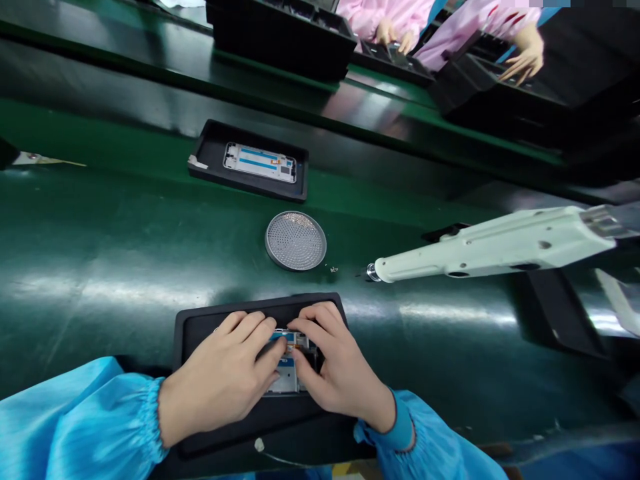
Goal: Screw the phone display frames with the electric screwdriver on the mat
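A phone frame [285,379] with blue adhesive strips lies in the black tray [185,327] right in front of me, largely covered by my hands. My left hand [233,370] reaches over its left part, fingers curled at the far edge and thumb pressing near the middle. From the other side, my right hand [335,357] grips the frame, fingertips on the far edge and thumb beside a small orange flex cable. What lies under the fingertips is hidden.
Beyond the tray stands a round dimpled screw dish [296,241] with loose screws [333,269] beside it. A second black tray [250,183] holds another phone frame [260,162]. An electric screwdriver [490,245] juts in from the right. Co-workers' hands [523,57] work across the bench near black bins [280,40].
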Tool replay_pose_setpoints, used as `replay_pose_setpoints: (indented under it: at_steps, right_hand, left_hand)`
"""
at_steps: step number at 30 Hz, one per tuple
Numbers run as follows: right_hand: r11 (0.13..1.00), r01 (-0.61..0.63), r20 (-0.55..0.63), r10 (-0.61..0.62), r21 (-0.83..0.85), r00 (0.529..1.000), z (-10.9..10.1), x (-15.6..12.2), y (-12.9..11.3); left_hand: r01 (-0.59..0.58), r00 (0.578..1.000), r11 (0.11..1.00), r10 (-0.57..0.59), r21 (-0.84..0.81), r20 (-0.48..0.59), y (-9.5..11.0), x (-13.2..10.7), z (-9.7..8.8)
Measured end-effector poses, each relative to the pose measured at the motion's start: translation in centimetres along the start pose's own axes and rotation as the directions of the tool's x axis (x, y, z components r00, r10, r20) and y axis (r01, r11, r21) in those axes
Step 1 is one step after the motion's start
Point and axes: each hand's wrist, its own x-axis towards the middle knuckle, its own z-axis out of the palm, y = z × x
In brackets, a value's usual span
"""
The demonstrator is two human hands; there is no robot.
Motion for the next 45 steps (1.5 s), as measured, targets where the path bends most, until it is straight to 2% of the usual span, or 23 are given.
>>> replay_pose_setpoints:
  at_steps: [14, 18, 23, 28, 32, 37, 45]
  right_hand:
    - [1.0, 0.0, -0.012, 0.0, 0.021, 1.0, -0.3, -0.3, 0.1]
    - [0.997, 0.078, -0.038, -0.077, 0.03, 0.996, -0.7, -1.1, 0.3]
    - [0.985, 0.157, -0.014, -0.158, -0.066, 0.987, -0.5, -2.1, 0.5]
    - [0.994, 0.086, -0.036, -0.088, -0.063, 0.995, -0.1, -1.7, 0.4]
    - [0.999, 0.0, 0.024, 0.001, -0.045, 1.0, -0.3, -1.0, 0.0]
    - [0.997, -0.074, 0.107, 0.075, -0.016, 0.991, -0.6, -0.2, -0.4]
    - [0.997, -0.058, 0.259, 0.068, -0.045, 0.964, -1.5, -0.2, -0.2]
  left_hand:
    - [0.009, 1.0, 1.0, -0.009, -0.005, 0.025, -0.1, -0.1, -0.2]
    - [0.01, 1.0, 1.0, -0.01, -0.007, 0.017, -0.1, -0.1, -0.2]
    - [0.014, 1.0, 1.0, -0.014, -0.003, 0.025, 0.0, -0.1, -0.3]
    - [0.016, 0.999, 1.0, -0.016, -0.008, 0.028, 0.0, -0.1, -0.3]
    - [0.008, 0.999, 1.0, -0.008, -0.003, 0.044, -0.1, 0.0, -0.4]
    - [-0.009, 0.993, 0.999, 0.012, -0.031, 0.121, -0.1, -0.2, -0.8]
    - [0.004, 0.978, 0.998, 0.007, -0.056, 0.206, -0.5, -0.9, -2.1]
